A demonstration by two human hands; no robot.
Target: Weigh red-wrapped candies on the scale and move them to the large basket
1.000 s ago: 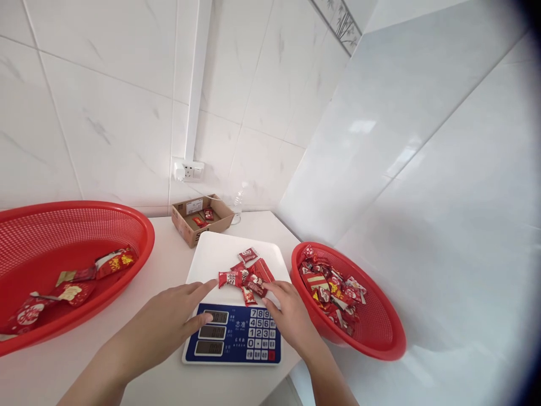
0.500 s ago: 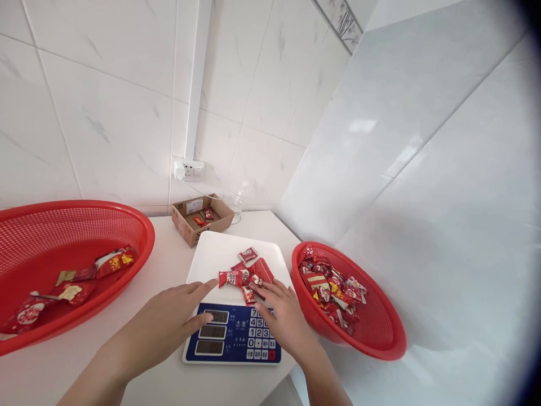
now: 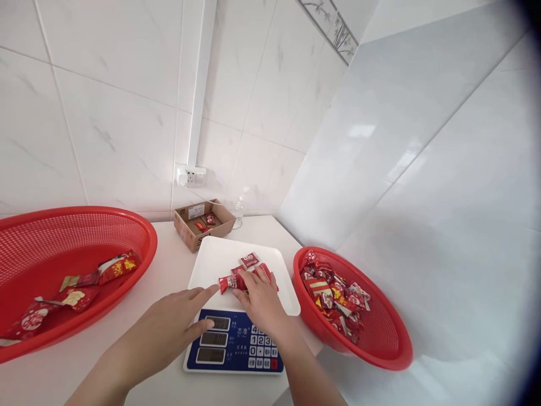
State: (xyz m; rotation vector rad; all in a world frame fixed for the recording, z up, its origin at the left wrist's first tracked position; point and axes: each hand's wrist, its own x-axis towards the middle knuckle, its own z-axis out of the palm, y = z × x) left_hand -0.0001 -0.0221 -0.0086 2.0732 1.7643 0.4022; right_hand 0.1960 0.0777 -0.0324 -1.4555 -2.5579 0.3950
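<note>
Red-wrapped sweets (image 3: 229, 283) lie in a small heap on the white pan of a digital scale (image 3: 213, 256). My right hand (image 3: 262, 301) rests over the heap with its fingers apart, covering some of the sweets. One dark red packet (image 3: 249, 259) shows just beyond those fingertips. My left hand (image 3: 169, 324) is stretched out with fingers apart at the heap's left side, its index fingertip close to a wrapper. Its thumb hangs over the scale's display (image 3: 220, 323) and hides part of the reading.
A red basket (image 3: 147, 237) with several packets stands at the left. Another red basket (image 3: 391, 338), holding many wrapped sweets, is at the right. Behind the scale are a cardboard box (image 3: 185, 228) with a few packets, a clear plastic bottle (image 3: 240, 203) and a wall socket (image 3: 191, 176).
My right hand has moved forward from the heap's near right edge to lie over the sweets. My left hand has stayed almost in place. The view has tilted slightly.
</note>
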